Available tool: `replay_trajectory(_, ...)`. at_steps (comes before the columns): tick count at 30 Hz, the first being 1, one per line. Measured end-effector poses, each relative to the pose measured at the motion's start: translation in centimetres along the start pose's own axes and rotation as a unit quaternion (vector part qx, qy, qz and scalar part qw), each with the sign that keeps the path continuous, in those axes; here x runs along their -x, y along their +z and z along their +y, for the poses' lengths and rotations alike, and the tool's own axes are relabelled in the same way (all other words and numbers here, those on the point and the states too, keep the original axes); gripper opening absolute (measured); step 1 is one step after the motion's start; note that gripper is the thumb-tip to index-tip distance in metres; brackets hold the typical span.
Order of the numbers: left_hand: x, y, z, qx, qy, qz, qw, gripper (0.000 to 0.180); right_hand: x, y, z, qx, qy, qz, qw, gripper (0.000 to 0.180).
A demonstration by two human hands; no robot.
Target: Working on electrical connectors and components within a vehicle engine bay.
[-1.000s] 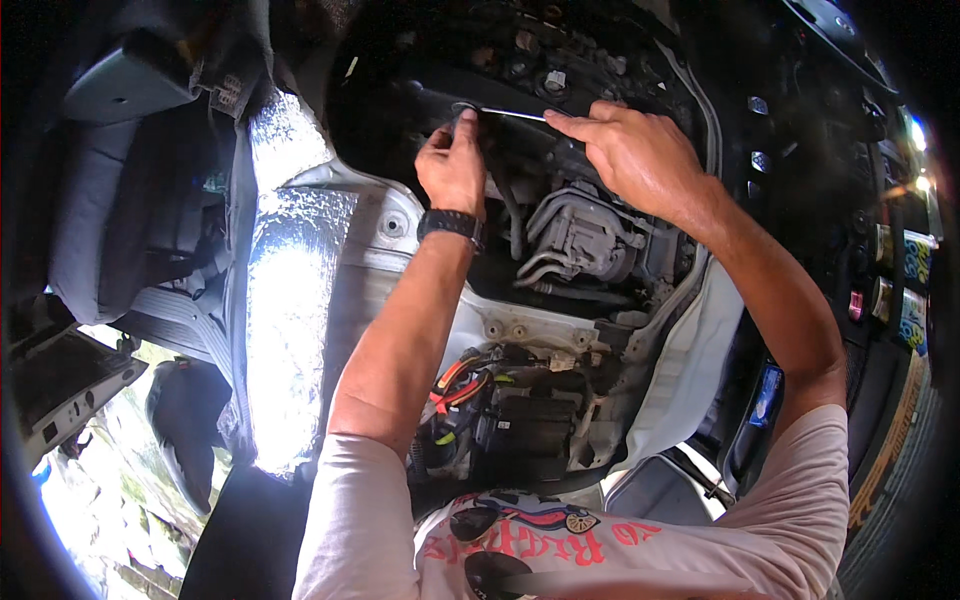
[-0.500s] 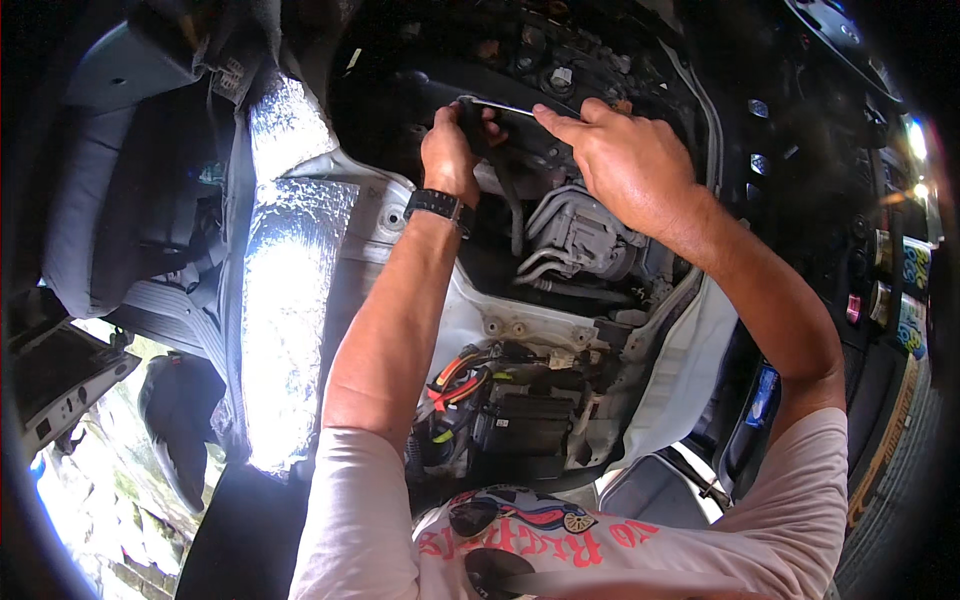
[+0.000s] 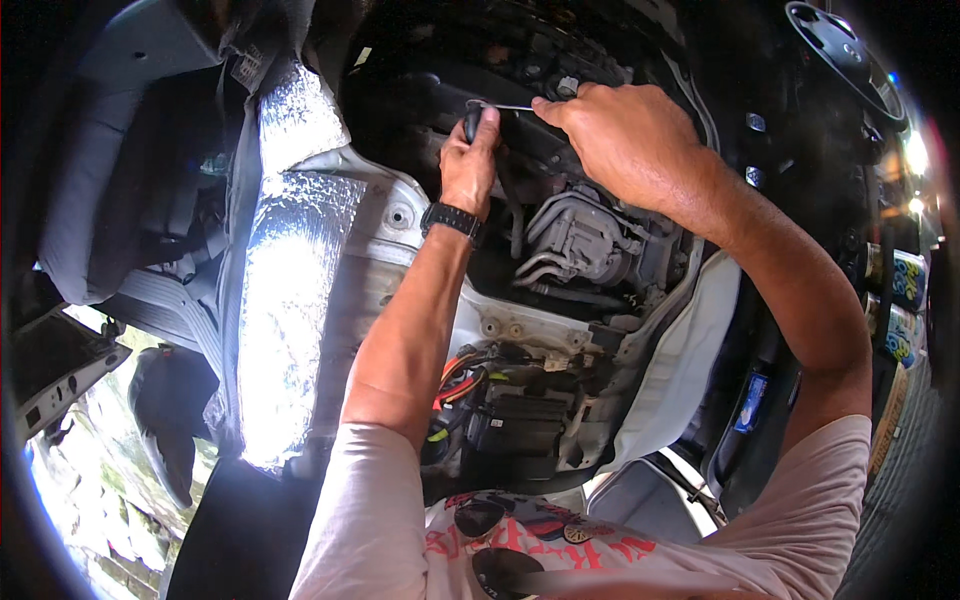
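Note:
Over the open engine bay, my left hand (image 3: 467,172), with a black watch (image 3: 452,221) at the wrist, is closed around a short black piece (image 3: 472,121); whether it is a hose end or a handle I cannot make out. The thumb points up along it. My right hand (image 3: 635,145) is closed, its index finger stretched forward on a slim shiny metal tool (image 3: 512,107). That tool runs leftward to the top of the black piece, above my left thumb. My palm hides its right end. Below the hands sits a grey metal engine unit with pipes (image 3: 580,248).
Silver foil insulation (image 3: 290,300) lines the left side. Nearer me are a black box (image 3: 515,435) and red and orange cables (image 3: 457,380). A white metal panel edge (image 3: 680,370) borders the right. A steering wheel (image 3: 845,55) stands far right, with cans (image 3: 905,280) below it.
My left hand has shifted slightly right and turned, so the thumb and black piece now point up. The metal tool lies more level. My right hand remains at its right end.

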State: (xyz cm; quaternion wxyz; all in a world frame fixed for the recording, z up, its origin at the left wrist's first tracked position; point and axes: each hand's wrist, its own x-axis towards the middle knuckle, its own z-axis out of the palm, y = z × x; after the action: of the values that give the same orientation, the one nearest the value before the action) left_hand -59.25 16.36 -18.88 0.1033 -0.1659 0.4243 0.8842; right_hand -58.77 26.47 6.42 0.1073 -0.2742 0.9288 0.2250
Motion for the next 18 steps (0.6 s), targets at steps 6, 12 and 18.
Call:
replay_trajectory(6,0.1,1.0,-0.5,-0.072,0.004,0.023,0.997,0.04,-0.6,0.4,1.2,-0.001,-0.013,0.031,0.999,0.032)
replay_trajectory(12,-0.4,2.0,-1.6,-0.139,0.07,0.115,0.981,0.051,-2.6,-0.6,3.5,-0.016,-0.026,-0.018,0.999,0.033)
replay_trajectory(18,-1.3,0.5,-1.9,-0.107,0.07,0.108,0.986,0.044,-2.9,-1.5,3.2,0.026,-0.074,-0.032,0.996,0.037)
